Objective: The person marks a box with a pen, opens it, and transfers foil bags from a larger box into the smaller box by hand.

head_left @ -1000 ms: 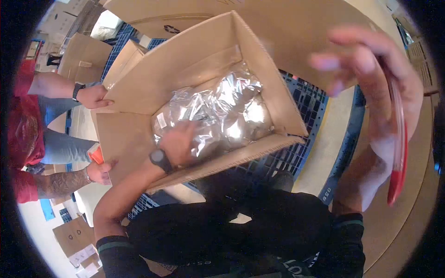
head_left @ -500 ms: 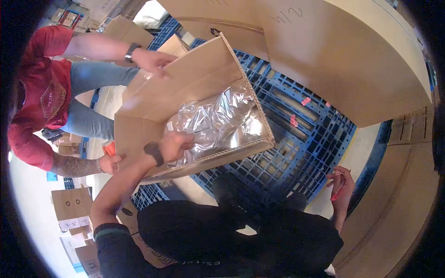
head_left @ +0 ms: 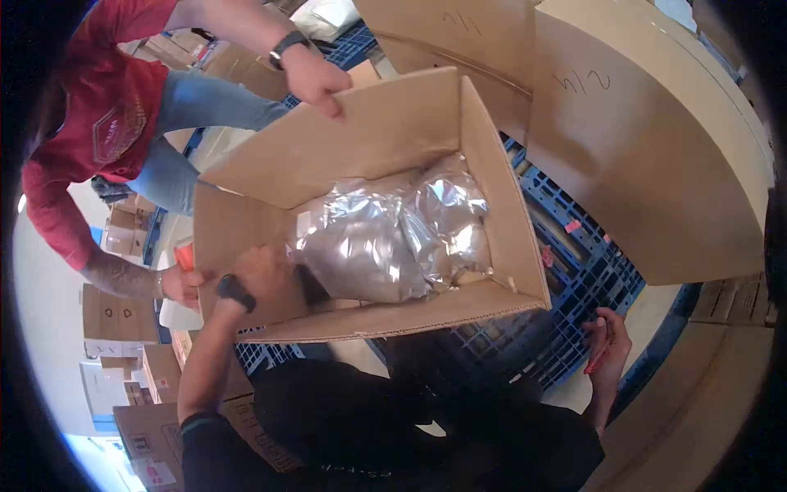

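A large open cardboard box (head_left: pixel 385 318) tilts in front of me, with shiny clear plastic bags (head_left: pixel 365 238) lying inside. My left hand (head_left: pixel 261 272) is inside the box by its left wall, beside the bags; its fingers are smeared by motion. My right hand (head_left: pixel 611 340) is off to the right, apart from the box, closed around a small red object (head_left: pixel 598 357). Across from me, a co-worker's hand (head_left: pixel 318 80) grips the far rim, and that person's other hand (head_left: pixel 182 284) is at the box's left end, near an orange item (head_left: pixel 185 256).
Blue plastic pallets (head_left: pixel 574 271) lie under and beyond the box. Tall cardboard cartons (head_left: pixel 631 139) with handwriting stand at the back right, and more cardboard (head_left: pixel 680 394) is along my right side. Several smaller boxes (head_left: pixel 121 316) are stacked at the left.
The box has shifted right and toward me, showing more of its inside. My left hand has moved left, off the bags. The co-worker's upper hand now holds the rim.
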Tool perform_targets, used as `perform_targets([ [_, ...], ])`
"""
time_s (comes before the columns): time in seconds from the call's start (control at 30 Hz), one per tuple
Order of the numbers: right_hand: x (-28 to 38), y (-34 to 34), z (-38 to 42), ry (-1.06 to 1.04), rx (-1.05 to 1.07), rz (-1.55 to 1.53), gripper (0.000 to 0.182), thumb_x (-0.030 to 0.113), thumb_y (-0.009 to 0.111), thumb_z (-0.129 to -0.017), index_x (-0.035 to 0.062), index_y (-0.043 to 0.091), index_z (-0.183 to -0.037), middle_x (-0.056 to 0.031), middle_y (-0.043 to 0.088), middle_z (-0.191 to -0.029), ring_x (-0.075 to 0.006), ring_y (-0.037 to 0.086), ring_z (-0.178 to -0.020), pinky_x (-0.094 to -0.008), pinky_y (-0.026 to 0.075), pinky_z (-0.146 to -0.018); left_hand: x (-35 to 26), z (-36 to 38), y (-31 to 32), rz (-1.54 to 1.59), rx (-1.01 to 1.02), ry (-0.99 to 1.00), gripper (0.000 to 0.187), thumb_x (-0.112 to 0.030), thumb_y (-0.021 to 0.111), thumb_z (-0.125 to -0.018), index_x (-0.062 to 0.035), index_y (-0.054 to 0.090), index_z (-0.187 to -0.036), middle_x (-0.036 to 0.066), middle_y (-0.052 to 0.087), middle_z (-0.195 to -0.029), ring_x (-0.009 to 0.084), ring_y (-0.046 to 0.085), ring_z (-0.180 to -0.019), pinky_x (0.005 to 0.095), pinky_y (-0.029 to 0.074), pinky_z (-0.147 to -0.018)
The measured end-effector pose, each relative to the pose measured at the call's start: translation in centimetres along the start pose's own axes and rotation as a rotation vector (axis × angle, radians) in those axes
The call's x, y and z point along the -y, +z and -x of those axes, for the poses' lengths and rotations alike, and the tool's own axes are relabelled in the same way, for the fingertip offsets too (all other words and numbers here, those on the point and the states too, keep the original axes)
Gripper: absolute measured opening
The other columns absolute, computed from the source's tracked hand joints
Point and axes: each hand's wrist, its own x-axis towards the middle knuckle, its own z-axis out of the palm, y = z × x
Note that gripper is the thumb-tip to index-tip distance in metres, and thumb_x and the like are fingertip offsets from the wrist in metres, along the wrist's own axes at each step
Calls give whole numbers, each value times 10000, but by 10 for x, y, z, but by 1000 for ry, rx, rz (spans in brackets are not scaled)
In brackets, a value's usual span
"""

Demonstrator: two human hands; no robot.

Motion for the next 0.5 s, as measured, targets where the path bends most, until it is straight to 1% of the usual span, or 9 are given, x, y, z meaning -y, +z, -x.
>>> perform_targets([
  [0.07, -28, 2, -10, -151, -32, -92, 203, 152, 516, -975, -7, 585, -1081, -48, 608, -837, -114, 621, -729, -219, 445, -571, -31, 6, -33, 68, 109, -112, 294, -200, 642, -832, -43, 631, -1081, 174, 690, -938, 358, 676, -853, 430, 536, -743],
  [0.13, -38, -1, -19, -111, -27, -65, 198, 142, 520, -968, -5, 586, -1083, -42, 603, -825, -118, 626, -738, -223, 449, -572, -70, 18, -65, 442, -134, 134, 294, -223, 613, -873, -26, 621, -1090, 211, 675, -885, 358, 672, -773, 412, 534, -706],
  [0.2, -50, -3, -30, -154, -12, -62, 205, 155, 528, -964, -2, 588, -1081, -39, 611, -802, -121, 630, -739, -225, 446, -564, -107, 30, -73, 515, -110, 199, 289, -216, 637, -851, -32, 628, -1075, 195, 677, -923, 351, 670, -807, 411, 531, -727],
  [0.27, -57, -7, -36, -104, -47, -30, 207, 153, 533, -961, -2, 590, -1086, -53, 613, -827, -129, 635, -742, -226, 451, -567, -121, 37, -64, 584, -96, 449, 299, -213, 685, -798, -51, 647, -1046, 183, 671, -1000, 338, 659, -882, 413, 518, -779],
  [0.33, -91, -28, -48, -114, -50, 258, 217, 161, 537, -959, 4, 593, -1099, -68, 626, -852, -130, 633, -731, -224, 454, -581, -142, 47, -68, 586, -137, 653, 299, -217, 711, -750, -79, 668, -1012, 189, 658, -1073, 342, 637, -965, 428, 501, -829],
  [0.37, -102, -36, -53, -291, -62, 336, 213, 159, 541, -958, 10, 599, -1098, -75, 628, -862, -127, 627, -723, -225, 453, -578, -159, 59, -91, 591, -154, 685, 286, -215, 714, -735, -96, 677, -992, 191, 653, -1109, 352, 624, -1007, 440, 491, -850],
  [0.4, -102, -41, -56, -309, -46, 276, 204, 156, 542, -956, 17, 604, -1092, -75, 632, -854, -122, 622, -710, -229, 452, -571, -172, 66, -89, 580, -412, 808, 178, -232, 686, -755, -125, 679, -897, 161, 673, -1032, 340, 633, -923, 415, 509, -799],
  [0.43, -102, -46, -59, -326, -29, 217, 196, 152, 544, -955, 23, 610, -1087, -75, 636, -846, -117, 616, -697, -233, 451, -563, -179, 74, -83, 656, -443, 902, 195, -241, 678, -784, -126, 672, -940, 153, 657, -1079, 325, 624, -963, 419, 504, -823],
  [0.5, -110, -50, -69, -204, -16, 20, 184, 145, 544, -953, 31, 617, -1078, -67, 640, -820, -110, 610, -680, -239, 450, -551, -178, 82, -57, 976, -280, 1143, 228, -260, 664, -841, -127, 658, -1027, 136, 626, -1172, 294, 606, -1044, 426, 494, -870],
])
